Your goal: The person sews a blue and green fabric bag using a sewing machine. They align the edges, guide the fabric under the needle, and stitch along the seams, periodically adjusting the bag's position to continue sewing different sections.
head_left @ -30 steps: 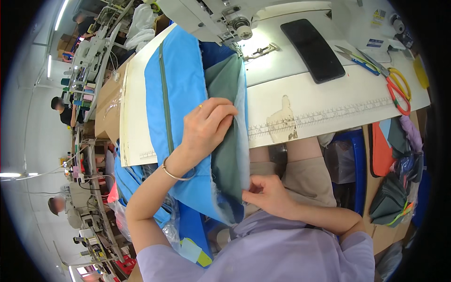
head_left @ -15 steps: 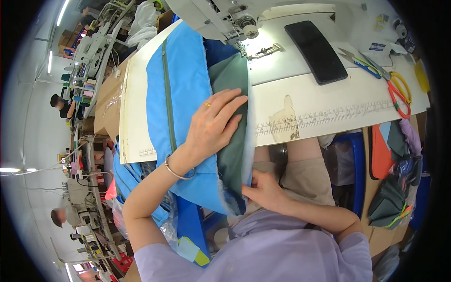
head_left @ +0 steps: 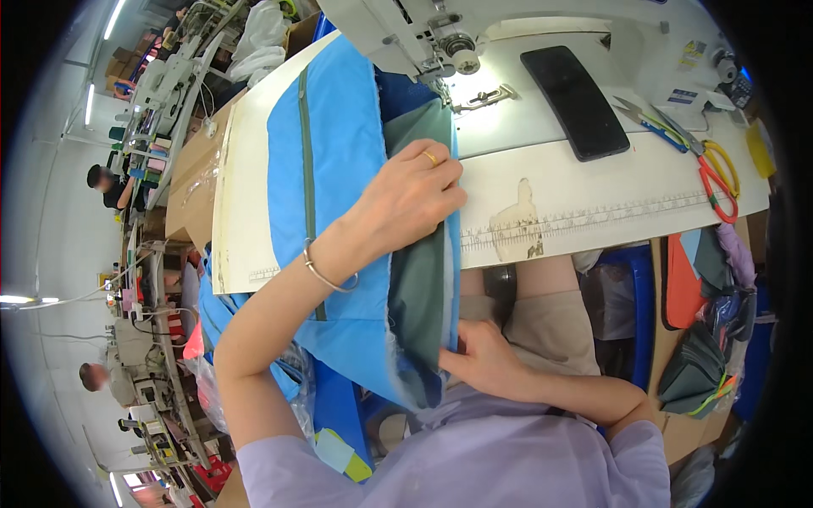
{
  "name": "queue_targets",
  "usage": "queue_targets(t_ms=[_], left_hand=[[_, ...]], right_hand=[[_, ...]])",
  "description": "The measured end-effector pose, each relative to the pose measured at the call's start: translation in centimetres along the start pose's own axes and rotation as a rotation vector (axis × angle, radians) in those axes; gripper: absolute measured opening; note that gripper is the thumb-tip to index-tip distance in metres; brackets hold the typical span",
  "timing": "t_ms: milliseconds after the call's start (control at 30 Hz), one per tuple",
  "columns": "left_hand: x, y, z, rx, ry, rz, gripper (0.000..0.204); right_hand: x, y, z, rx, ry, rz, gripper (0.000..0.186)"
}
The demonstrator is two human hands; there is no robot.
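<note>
A blue fabric piece with a dark green zipper lies across the sewing table. Its far end reaches the needle area of the white sewing machine. A dark green lining shows along its right side, next to a pale raw edge. My left hand, wearing a ring, has its fingers curled on the green lining's right edge, gripping it. Closer to my body, my right hand pinches the same edge between thumb and fingers, where the fabric hangs off the table. The fingertips of both hands are partly hidden.
On the table's right lie a black phone and scissors with red and yellow handles. A printed ruler runs along the front edge. Folded fabric pieces sit at the right. Other people work at machines far left.
My left hand has gone from lying flat with fingers stretched to curled closed on the fabric edge. The right hand stays pinching the edge, slightly lower. The whole view has shifted a little.
</note>
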State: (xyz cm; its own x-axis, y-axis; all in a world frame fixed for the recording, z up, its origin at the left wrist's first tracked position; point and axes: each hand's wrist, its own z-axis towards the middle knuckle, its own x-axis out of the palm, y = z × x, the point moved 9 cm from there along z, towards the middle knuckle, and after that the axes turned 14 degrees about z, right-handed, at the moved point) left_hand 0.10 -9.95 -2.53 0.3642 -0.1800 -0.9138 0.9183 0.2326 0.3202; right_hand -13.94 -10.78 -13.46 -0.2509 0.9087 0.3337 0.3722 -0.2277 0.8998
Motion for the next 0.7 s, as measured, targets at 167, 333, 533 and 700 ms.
queue_targets(t_ms=[167,333,533,700], left_hand=[[0.4,1.1,-0.7,-0.299,-0.057,-0.091,0.028],[-0.1,1.7,-3.2,-0.418,-0.057,-0.129,0.044],[-0.2,1.2,-3.7,-0.329,0.001,-0.12,0.047],[-0.2,0.8,-3.3,-0.331,-0.029,-0.148,0.042]], right_hand=[[-0.7,-0.3,-0.4,-0.011,-0.033,-0.024,0.028],[-1.1,-0.6,-0.2,-0.093,-0.058,-0.077,0.026],[-1.2,-0.6,-0.4,-0.021,-0.022,-0.094,0.028],[-1.8,-1.7,-1.4,0.008,-0.029,-0.01,0.029]])
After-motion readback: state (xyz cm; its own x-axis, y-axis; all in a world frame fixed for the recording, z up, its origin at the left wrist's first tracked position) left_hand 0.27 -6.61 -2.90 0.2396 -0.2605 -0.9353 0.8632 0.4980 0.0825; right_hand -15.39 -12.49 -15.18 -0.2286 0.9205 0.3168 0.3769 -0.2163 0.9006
